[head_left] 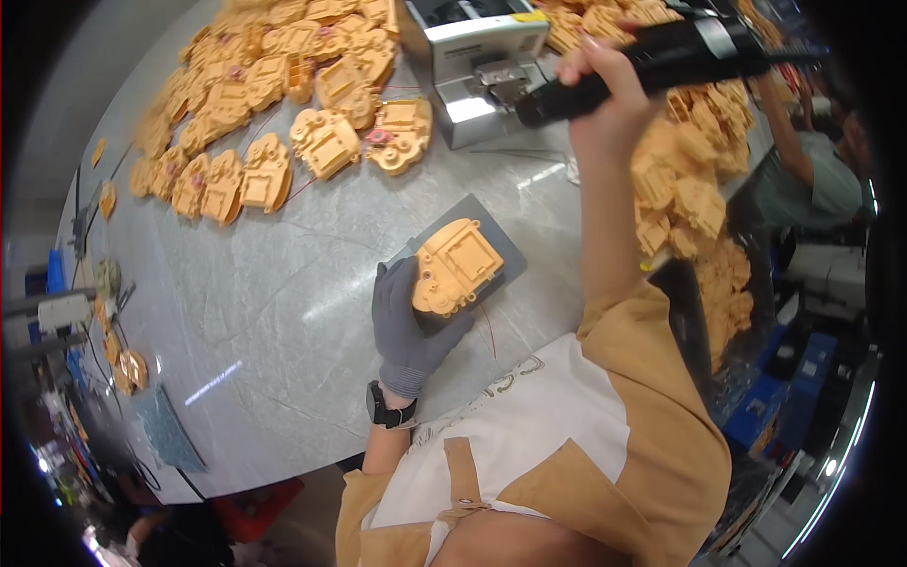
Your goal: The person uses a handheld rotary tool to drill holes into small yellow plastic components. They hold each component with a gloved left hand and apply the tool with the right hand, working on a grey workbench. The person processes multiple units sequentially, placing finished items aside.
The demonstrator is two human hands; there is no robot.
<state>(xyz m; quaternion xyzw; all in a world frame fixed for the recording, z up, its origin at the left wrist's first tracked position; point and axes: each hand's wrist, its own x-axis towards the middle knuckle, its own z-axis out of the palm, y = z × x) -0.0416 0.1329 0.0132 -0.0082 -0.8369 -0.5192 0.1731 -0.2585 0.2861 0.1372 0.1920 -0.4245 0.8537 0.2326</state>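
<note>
My left hand (406,321), in a grey glove, grips the near left edge of an orange plastic housing (460,260). The housing lies on a dark grey square pad (515,260), its square recess facing up. A thin red wire hangs out on its near side. Up at the right, my bare right hand (614,94) is wrapped round a black electric screwdriver (652,61), which it holds almost level. The screwdriver's tip end is at the metal outlet of a silver box-shaped screw feeder (482,57); whether a screw sits on the bit is too small to tell.
Several orange housings (326,142) are spread in rows and heaps at the far left of the grey marble-patterned table (274,312). More orange parts (694,180) are piled beyond my right arm. A blue-grey block (170,425) lies at the left edge. Another person (812,180) is at the right.
</note>
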